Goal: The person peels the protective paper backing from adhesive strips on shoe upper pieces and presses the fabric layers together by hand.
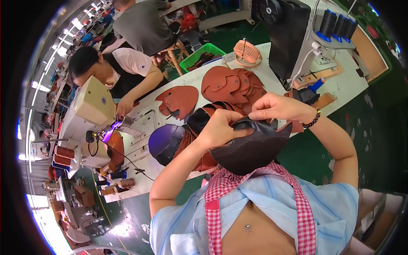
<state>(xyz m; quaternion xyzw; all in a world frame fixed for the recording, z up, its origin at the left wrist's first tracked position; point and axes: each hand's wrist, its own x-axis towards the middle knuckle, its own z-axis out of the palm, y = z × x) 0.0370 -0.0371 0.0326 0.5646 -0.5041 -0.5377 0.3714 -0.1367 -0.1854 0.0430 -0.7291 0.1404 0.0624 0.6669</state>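
Note:
A dark leather piece (255, 148) with a curved lower edge is held up in front of my chest. My left hand (222, 129) grips its upper left edge, thumb lying over the near face. The thumb and fingers of my right hand (278, 107) pinch the top edge, close to the left fingertips. Beyond my hands lies a pile of reddish-brown leather pieces (225, 83) with small metal fittings. Nearest my left wrist, a stack of black and brown leather pieces (168, 142) rests on the white table (144, 170).
A co-worker (127, 68) leans over a sewing machine (95, 100) at the left. Thread spools (333, 25) stand beside a dark machine (282, 38) at the right. An orange fan (247, 52) and a green bin (202, 57) are at the back; a blue spool (316, 85) lies right.

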